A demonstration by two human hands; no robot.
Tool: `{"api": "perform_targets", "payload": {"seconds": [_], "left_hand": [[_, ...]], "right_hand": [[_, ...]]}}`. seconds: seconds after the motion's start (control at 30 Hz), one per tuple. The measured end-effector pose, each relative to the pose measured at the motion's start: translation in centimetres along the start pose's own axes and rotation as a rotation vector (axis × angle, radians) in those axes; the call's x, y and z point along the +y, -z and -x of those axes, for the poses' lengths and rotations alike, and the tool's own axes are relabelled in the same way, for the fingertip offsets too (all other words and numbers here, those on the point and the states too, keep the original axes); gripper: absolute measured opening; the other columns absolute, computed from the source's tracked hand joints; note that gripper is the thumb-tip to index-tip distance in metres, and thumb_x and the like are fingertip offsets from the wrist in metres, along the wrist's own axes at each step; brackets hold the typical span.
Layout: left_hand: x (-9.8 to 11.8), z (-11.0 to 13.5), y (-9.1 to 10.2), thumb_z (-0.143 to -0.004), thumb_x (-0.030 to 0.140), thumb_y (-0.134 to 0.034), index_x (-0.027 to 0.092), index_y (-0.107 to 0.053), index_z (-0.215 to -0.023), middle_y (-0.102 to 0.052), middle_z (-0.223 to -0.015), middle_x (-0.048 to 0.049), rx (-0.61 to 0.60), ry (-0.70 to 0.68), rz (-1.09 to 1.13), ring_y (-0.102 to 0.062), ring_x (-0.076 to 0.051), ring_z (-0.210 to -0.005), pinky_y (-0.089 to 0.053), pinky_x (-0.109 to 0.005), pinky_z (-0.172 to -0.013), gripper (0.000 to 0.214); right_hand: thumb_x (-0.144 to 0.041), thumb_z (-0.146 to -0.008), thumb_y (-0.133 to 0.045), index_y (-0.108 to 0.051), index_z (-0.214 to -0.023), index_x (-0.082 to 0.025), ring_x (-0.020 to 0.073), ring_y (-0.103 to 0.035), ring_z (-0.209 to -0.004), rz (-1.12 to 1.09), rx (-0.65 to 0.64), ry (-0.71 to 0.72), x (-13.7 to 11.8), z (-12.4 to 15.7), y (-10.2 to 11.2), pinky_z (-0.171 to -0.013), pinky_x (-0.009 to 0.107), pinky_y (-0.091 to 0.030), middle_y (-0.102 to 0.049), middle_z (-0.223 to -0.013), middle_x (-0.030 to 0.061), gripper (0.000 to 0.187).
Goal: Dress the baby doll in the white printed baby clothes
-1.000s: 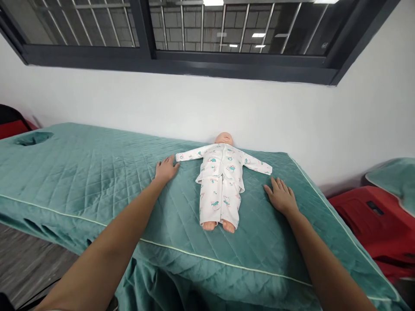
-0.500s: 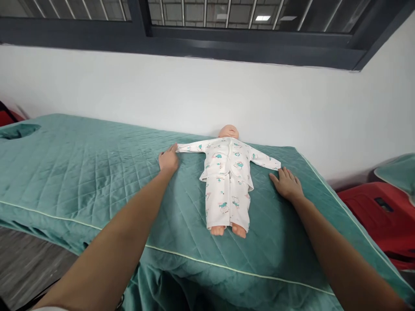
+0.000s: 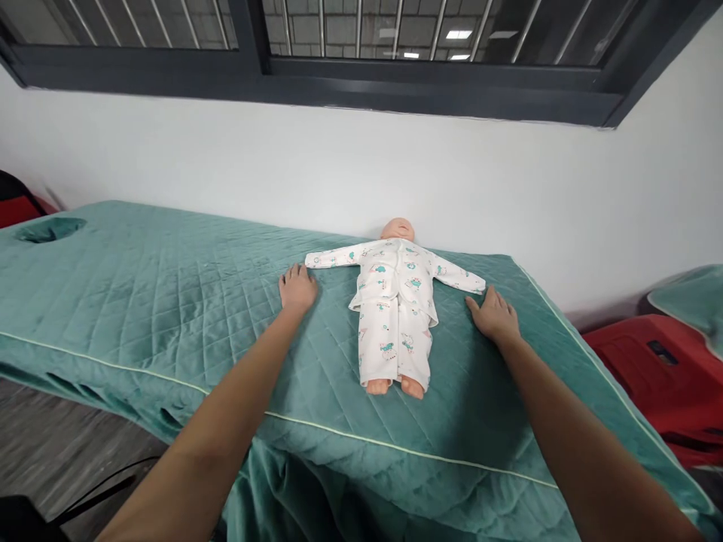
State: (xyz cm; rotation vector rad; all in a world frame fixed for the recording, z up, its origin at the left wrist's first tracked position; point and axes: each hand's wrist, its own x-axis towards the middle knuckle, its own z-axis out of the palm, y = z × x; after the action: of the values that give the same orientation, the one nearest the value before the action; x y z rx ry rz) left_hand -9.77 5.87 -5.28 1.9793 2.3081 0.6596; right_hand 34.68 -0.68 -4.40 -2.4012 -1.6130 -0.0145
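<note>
White wall is rising behind everything, with a dark-framed window running across 12 o'clock and metal bars standing behind its glass. Below it, a bed wearing a quilted green cover is stretching across the view, its round opening showing at 9 o'clock. On the bed, a doll is lying on its back near the wall, its head pointing to 12 o'clock and its bare feet peeking out at 6 o'clock. It is wearing a white patterned jacket over matching trousers, and the sleeves are extending from the shoulders toward 9 and 4 o'clock. The left hand is resting palm down on the cover at the doll's 9 o'clock, just beside the cuff, its fingers slightly bent and a little apart. The right hand is lying at the doll's 3 o'clock, close by the other cuff, its thumb standing apart from its fingers; whether the fingertips are touching the cuff, I cannot tell. A red case is sitting past the bed's edge between 3 and 4 o'clock, with green fabric lying over part of it. Grey flooring is showing at 8 o'clock.
</note>
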Motion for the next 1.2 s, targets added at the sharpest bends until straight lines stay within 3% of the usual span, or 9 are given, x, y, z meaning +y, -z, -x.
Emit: {"api": "perform_targets", "payload": {"seconds": [0.1,0.2,0.33,0.53,0.67,0.77,0.93,1.2], "left_hand": [[0.9,3.9,0.2,-0.096,0.033,-0.043,0.015,-0.051,-0.140,-0.045,-0.154,-0.0158,0.019,-0.086,0.064,-0.042,-0.031,-0.141,-0.035,-0.049,-0.115,0.048],[2.2,7.9,0.4,-0.099,0.041,-0.043,0.017,-0.055,-0.134,-0.051,-0.148,-0.0132,0.029,-0.264,0.148,-0.049,-0.029,-0.134,-0.041,-0.046,-0.110,0.044],[3.6,10.8,0.9,-0.099,0.044,-0.045,0.020,-0.058,-0.127,-0.057,-0.142,-0.0117,0.058,-0.338,0.168,-0.053,-0.029,-0.128,-0.043,-0.047,-0.106,0.039],[6.4,10.0,1.0,-0.096,0.034,-0.052,0.021,-0.062,-0.113,-0.065,-0.128,-0.0103,0.030,-0.318,0.130,-0.057,-0.029,-0.119,-0.038,-0.049,-0.109,0.024],[7.7,9.6,1.0,-0.096,0.025,-0.048,0.021,-0.062,-0.099,-0.069,-0.110,-0.0096,0.028,-0.317,0.084,-0.061,-0.028,-0.108,-0.043,-0.045,-0.098,0.016],[7.6,10.1,1.4,-0.099,0.029,-0.042,0.022,-0.062,-0.092,-0.069,-0.102,-0.0095,0.098,-0.305,0.077,-0.062,-0.027,-0.100,-0.046,-0.041,-0.084,0.022],[7.0,11.3,1.7,-0.098,0.030,-0.045,0.023,-0.062,-0.086,-0.069,-0.097,-0.0091,0.130,-0.304,0.028,-0.062,-0.027,-0.094,-0.045,-0.040,-0.077,0.022],[6.7,12.3,1.6,-0.099,0.033,-0.044,0.024,-0.064,-0.085,-0.070,-0.096,-0.0095,0.129,-0.318,0.003,-0.062,-0.027,-0.094,-0.046,-0.042,-0.079,0.026]], "right_hand": [[-0.049,-0.098,-0.032,-0.020,-0.155,0.001,0.0346,-0.026,-0.150,-0.028,0.027,0.037,-0.4,1.5,0.2,-0.121,0.051,-0.022,-0.031,-0.159,0.0255,0.077],[-0.047,-0.096,-0.037,-0.019,-0.155,0.000,0.0357,-0.030,-0.148,-0.061,0.073,0.100,-1.0,4.3,0.4,-0.118,0.048,-0.030,-0.027,-0.160,0.0261,0.077],[-0.043,-0.094,-0.043,-0.023,-0.154,-0.006,0.0366,-0.042,-0.141,-0.155,0.085,0.192,-2.9,8.7,0.4,-0.113,0.050,-0.038,-0.041,-0.153,0.0242,0.073],[-0.035,-0.090,-0.048,-0.027,-0.153,-0.016,0.0321,-0.023,-0.152,-0.445,0.149,0.455,-7.4,11.2,-0.2,-0.118,0.053,-0.034,-0.021,-0.165,0.0160,0.068],[-0.030,-0.090,-0.050,-0.029,-0.152,-0.023,0.0324,-0.028,-0.150,-0.547,0.162,0.584,-8.3,10.9,-0.5,-0.118,0.054,-0.035,-0.027,-0.162,0.0128,0.067],[-0.028,-0.091,-0.046,-0.033,-0.150,-0.027,0.0318,-0.034,-0.147,-0.562,0.175,0.538,-8.1,10.7,-0.7,-0.117,0.055,-0.037,-0.033,-0.159,0.0109,0.061],[-0.022,-0.089,-0.040,-0.043,-0.142,-0.018,0.0318,-0.039,-0.143,-0.511,0.177,0.351,-8.1,10.5,-0.7,-0.113,0.055,-0.040,-0.040,-0.154,0.0153,0.054],[-0.021,-0.089,-0.042,-0.051,-0.133,-0.021,0.0294,-0.046,-0.136,-0.574,0.217,0.404,-7.9,11.0,-0.4,-0.110,0.051,-0.043,-0.047,-0.146,0.0139,0.045]]}}
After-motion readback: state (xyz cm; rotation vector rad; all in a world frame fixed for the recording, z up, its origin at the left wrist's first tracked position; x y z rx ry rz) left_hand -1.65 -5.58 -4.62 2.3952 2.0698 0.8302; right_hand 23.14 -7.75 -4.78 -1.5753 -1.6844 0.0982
